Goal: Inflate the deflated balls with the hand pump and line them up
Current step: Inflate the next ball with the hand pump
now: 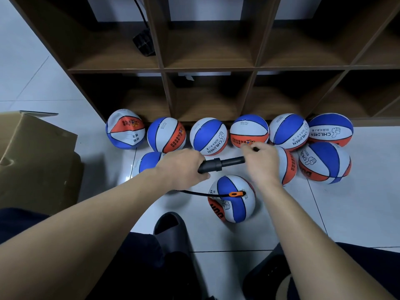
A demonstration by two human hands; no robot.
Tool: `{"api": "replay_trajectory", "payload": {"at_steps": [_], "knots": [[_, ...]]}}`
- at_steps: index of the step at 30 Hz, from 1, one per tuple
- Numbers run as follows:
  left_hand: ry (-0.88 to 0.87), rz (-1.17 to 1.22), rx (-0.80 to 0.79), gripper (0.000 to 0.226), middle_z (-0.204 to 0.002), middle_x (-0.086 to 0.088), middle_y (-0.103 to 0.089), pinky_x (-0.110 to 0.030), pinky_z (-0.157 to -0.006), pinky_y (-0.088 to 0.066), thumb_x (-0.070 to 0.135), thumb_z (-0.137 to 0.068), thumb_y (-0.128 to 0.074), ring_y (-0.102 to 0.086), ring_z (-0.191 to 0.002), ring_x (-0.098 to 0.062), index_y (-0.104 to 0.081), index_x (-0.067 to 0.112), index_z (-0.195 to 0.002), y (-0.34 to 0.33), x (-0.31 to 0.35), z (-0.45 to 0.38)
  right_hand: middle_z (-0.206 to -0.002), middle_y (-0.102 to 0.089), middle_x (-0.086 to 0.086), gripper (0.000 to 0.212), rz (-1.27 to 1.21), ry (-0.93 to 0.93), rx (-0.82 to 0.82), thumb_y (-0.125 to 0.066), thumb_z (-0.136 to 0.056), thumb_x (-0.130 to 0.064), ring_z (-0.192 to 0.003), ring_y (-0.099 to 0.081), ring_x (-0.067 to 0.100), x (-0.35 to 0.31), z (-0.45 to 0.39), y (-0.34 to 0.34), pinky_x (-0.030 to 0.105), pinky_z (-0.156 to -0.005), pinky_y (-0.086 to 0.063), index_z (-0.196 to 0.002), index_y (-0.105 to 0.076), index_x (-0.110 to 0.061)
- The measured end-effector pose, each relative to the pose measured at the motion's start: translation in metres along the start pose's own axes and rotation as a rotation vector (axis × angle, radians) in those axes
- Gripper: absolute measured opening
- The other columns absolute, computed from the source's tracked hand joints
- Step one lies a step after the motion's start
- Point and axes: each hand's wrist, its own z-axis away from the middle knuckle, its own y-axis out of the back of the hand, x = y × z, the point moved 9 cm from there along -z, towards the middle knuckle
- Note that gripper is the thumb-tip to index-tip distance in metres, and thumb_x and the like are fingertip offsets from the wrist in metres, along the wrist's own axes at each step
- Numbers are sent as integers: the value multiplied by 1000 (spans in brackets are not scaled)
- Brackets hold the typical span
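The left hand [181, 167] is gripping the barrel of the black hand pump [218, 164] while the right hand [260, 162] is holding its handle end, its hose [201, 193] running to the near ball [232, 198] on the floor [346, 213], behind which six balls [208, 135] are lining the shelf [207, 68] foot.

Left hand [183, 165] is covering much of one ball [149, 162]; right hand [263, 162] is hiding the pump [218, 164] handle (grip unclear). Cardboard box [32, 161] is running off frame.
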Motion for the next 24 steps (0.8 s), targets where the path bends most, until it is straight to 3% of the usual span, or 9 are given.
{"api": "replay_trajectory", "payload": {"at_steps": [4, 6, 9, 12, 19, 24], "knots": [[8, -32, 2, 34, -76, 6, -62, -31, -58, -42, 55, -98, -66, -60, -72, -15, -57, 29, -78, 4, -10, -1, -61, -37, 11, 43, -33, -70, 42, -73, -97, -24, -52, -30, 19, 16, -19, 32, 26, -47, -28, -82, -55, 12], [-7, -56, 8, 28, -77, 6, -63, -33, -60, -49, 54, -99, -65, -60, -73, -15, -64, 29, -86, 4, -4, -2, -62, -37, 10, 41, -29, -63, 48, -72, -96, -22, -56, -30, 20, 16, -19, 30, 30, -52, -28, -80, -53, 12], [0, -57, 20, 27, -77, 5, -63, -36, -64, -56, 54, -99, -63, -61, -74, -17, -68, 29, -91, 2, -2, 0, -61, -30, 6, 40, 22, -46, 65, -66, -92, -14, -60, -25, 21, 8, -8, 17, 34, -56, -23, -64, -40, -4], [8, -58, 17, 27, -78, 5, -62, -34, -62, -52, 54, -100, -63, -60, -73, -16, -66, 29, -89, 1, -5, 0, -58, -26, -1, 42, 48, -15, 45, -62, -92, -12, -58, -22, 19, -1, 7, -2, 34, -54, -21, -61, -32, -16], [-12, -57, 14, 26, -77, 5, -61, -34, -61, -51, 52, -101, -62, -61, -72, -16, -68, 29, -92, 2, 3, 1, -58, -39, 1, 42, 44, 5, -23, -61, -98, -21, -59, -34, 21, -6, 30, -36, 38, -56, -32, -63, -39, -16], [-38, -78, 30, 31, -72, 4, -61, -32, -58, -47, 52, -101, -61, -61, -68, -18, -61, 27, -83, 2, 13, 0, -62, -48, 7, 40, 37, 21, -38, -61, -100, -24, -60, -41, 20, -11, 38, -47, 38, -58, -39, -65, -46, -12]]}}
